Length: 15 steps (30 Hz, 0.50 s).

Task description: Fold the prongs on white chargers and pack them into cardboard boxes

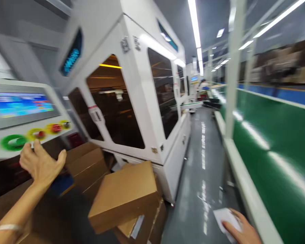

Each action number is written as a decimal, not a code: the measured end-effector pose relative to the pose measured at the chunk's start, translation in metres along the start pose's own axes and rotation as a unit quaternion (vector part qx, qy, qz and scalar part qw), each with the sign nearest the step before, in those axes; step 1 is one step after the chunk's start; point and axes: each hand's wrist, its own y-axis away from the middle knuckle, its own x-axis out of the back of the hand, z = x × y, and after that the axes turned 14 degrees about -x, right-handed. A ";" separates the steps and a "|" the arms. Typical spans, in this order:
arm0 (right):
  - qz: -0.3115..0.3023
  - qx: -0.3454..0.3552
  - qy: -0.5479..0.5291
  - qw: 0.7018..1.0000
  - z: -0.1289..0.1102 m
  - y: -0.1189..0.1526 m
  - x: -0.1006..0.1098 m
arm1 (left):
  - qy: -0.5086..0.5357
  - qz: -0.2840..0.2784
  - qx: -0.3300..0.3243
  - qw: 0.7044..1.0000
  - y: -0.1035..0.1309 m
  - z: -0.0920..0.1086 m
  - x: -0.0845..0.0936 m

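My left hand (pixel 42 162) is raised at the control panel (pixel 17 135) on the left, its fingers spread and nothing in its palm. The fingertips lie at or just in front of the lower edge of the panel, between a green button (pixel 14 142) and a red button (pixel 39 135); whether they touch a button I cannot tell. At the bottom right, my right hand (pixel 244 227) pinches a small white piece (pixel 226 218), like paper or cloth, between thumb and fingers. Motion blurs its details.
A white machine cabinet (pixel 147 101) with dark windows fills the middle. Cardboard boxes (pixel 127 193) are stacked at its foot, with an opened carton (pixel 86 166) beside them. Along the right runs a green conveyor belt (pixel 277 128) behind a white post (pixel 232 74). A grey aisle floor (pixel 198 162) lies between.
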 end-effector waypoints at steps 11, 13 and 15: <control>0.068 0.325 0.100 0.938 -0.122 0.113 0.071 | 0.737 -0.619 0.035 0.271 0.132 0.406 0.011; 0.094 0.371 0.183 0.905 -0.114 0.136 0.106 | 0.739 -0.665 -0.028 0.103 0.158 0.453 0.066; 0.111 0.374 0.250 0.886 -0.096 0.167 0.139 | 0.739 -0.670 -0.062 0.002 0.180 0.479 0.119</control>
